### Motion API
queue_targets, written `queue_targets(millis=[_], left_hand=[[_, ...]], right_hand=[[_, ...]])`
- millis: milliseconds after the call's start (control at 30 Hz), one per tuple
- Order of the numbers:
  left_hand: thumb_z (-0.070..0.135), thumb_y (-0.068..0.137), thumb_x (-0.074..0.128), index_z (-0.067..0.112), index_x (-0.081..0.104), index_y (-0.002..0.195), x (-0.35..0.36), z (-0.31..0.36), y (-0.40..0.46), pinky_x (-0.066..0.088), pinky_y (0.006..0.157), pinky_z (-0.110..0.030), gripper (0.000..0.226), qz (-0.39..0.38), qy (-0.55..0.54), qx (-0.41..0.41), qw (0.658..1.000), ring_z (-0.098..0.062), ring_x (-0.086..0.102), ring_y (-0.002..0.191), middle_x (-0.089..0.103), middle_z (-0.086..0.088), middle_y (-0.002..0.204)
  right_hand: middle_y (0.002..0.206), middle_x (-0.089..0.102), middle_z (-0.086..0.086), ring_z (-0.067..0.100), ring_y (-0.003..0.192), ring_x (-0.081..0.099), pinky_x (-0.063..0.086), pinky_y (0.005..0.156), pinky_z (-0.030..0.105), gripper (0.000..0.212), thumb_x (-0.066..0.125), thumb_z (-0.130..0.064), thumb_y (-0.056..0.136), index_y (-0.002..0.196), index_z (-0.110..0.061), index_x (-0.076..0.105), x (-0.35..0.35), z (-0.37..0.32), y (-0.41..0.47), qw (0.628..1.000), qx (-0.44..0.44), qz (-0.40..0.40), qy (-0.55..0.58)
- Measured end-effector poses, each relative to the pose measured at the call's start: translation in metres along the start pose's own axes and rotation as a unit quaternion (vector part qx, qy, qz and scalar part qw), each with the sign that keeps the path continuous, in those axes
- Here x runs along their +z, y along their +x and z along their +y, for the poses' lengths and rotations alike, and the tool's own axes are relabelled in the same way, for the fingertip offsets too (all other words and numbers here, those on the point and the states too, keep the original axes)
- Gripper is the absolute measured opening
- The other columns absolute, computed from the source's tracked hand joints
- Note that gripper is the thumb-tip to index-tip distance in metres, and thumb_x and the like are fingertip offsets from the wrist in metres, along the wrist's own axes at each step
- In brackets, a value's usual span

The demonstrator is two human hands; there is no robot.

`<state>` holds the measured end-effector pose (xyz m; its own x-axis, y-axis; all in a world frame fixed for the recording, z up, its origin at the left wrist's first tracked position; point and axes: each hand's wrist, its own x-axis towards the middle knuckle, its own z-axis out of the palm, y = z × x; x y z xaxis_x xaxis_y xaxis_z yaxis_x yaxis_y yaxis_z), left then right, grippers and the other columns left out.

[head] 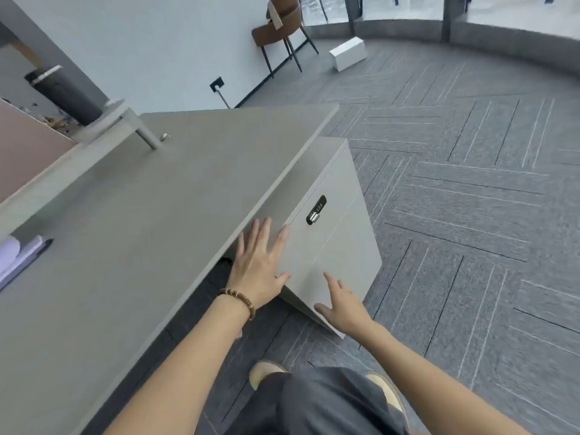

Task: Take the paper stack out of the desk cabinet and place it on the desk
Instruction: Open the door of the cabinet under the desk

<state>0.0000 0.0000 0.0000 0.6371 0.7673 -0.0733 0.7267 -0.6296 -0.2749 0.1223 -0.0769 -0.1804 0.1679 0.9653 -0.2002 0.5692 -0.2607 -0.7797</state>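
A grey desk cabinet point(342, 246) stands under the right end of the grey desk point(150, 208), its door shut, with a black combination lock point(316, 210) on its front. My left hand point(259, 265), a bead bracelet on the wrist, lies flat with fingers spread on the cabinet's upper front by the desk edge. My right hand point(340, 304) is open, fingers apart, at the lower front corner of the cabinet. Neither hand holds anything. The paper stack is not visible; the cabinet's inside is hidden.
A pen and white papers point(15, 259) lie at the desk's left edge. A black tumbler point(62, 92) stands on a riser at the back left. Brown chairs point(282, 29) and a white box point(346, 53) sit on the grey carpet beyond. My legs and shoes are below.
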Motion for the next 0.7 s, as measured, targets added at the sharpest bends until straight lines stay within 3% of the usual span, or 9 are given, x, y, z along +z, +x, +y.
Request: queue_targets(millis=[133, 300, 500, 700], left_hand=[[0.046, 0.085, 0.065, 0.032, -0.005, 0.157, 0.010, -0.011, 0.016, -0.003, 0.123, -0.049, 0.101, 0.001, 0.002, 0.014, 1.000, -0.035, -0.008, 0.153, -0.008, -0.015, 0.166], [0.041, 0.081, 0.072, 0.034, 0.000, 0.158, 0.021, -0.014, 0.020, 0.003, 0.125, -0.050, 0.105, 0.017, -0.005, 0.032, 0.999, -0.038, -0.008, 0.153, -0.009, -0.014, 0.166], [0.035, 0.074, 0.081, 0.029, 0.005, 0.158, 0.027, -0.015, 0.023, 0.010, 0.124, -0.053, 0.113, 0.039, 0.024, 0.040, 0.998, -0.042, 0.003, 0.152, 0.002, -0.017, 0.166], [0.032, 0.069, 0.084, 0.029, 0.010, 0.158, 0.032, -0.014, 0.024, 0.016, 0.122, -0.055, 0.116, 0.057, 0.026, 0.033, 0.998, -0.043, 0.010, 0.151, 0.009, -0.018, 0.165]], right_hand=[[0.141, 0.043, 0.014, 0.036, 0.123, 0.052, 0.042, 0.097, 0.043, 0.092, 0.061, -0.043, 0.088, 0.157, -0.017, 0.006, 0.013, -0.003, 0.015, 0.999, 0.011, 0.022, 0.035], [0.146, 0.037, 0.012, 0.033, 0.129, 0.047, 0.042, 0.100, 0.044, 0.102, 0.068, -0.045, 0.083, 0.157, -0.016, 0.003, 0.028, -0.011, 0.029, 0.995, 0.009, 0.044, 0.089], [0.161, 0.009, 0.016, 0.031, 0.151, 0.014, 0.028, 0.119, 0.047, 0.116, 0.076, -0.040, 0.075, 0.156, -0.013, -0.004, 0.044, -0.017, 0.040, 0.984, 0.029, 0.095, 0.149], [0.164, 0.002, 0.017, 0.031, 0.153, 0.003, 0.016, 0.123, 0.047, 0.130, 0.079, -0.053, 0.066, 0.156, -0.017, -0.008, 0.053, -0.023, 0.049, 0.981, 0.054, 0.134, 0.132]])
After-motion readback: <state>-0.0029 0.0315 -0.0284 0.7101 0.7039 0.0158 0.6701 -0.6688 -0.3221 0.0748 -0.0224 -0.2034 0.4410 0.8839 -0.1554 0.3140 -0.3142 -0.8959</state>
